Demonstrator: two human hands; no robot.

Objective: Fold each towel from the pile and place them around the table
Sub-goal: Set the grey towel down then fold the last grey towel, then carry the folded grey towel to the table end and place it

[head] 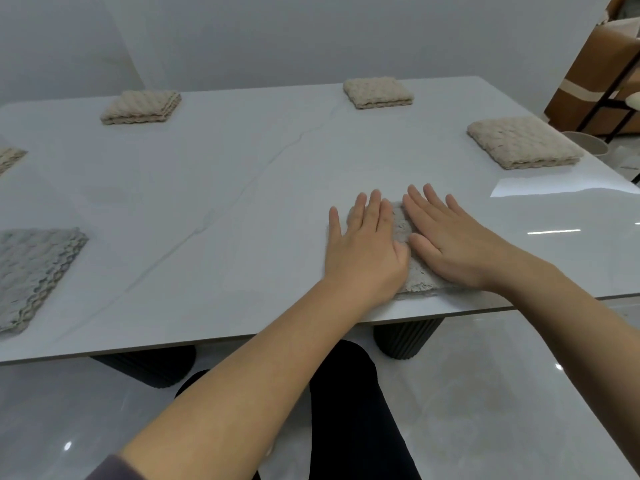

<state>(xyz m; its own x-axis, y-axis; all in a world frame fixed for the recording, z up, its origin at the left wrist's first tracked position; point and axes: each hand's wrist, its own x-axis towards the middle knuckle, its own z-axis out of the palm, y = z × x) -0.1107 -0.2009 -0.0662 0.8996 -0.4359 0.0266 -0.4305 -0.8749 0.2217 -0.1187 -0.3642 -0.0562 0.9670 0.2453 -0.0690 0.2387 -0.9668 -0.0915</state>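
At near table edge, right of centre: folded towel, flat under both palms. Side by side, left hand and right hand press down, fingers straight and slightly spread, pinching nothing. Risk: top is glossy and the front hem sits just beside the rim, so a pull toward the body could slide it off; thick folds may spring up on release. Long axis seemingly near-to-far, along the fingers; outline mostly covered

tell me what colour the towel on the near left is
The towel is grey with a wavy ribbed texture, shown best in the head view.
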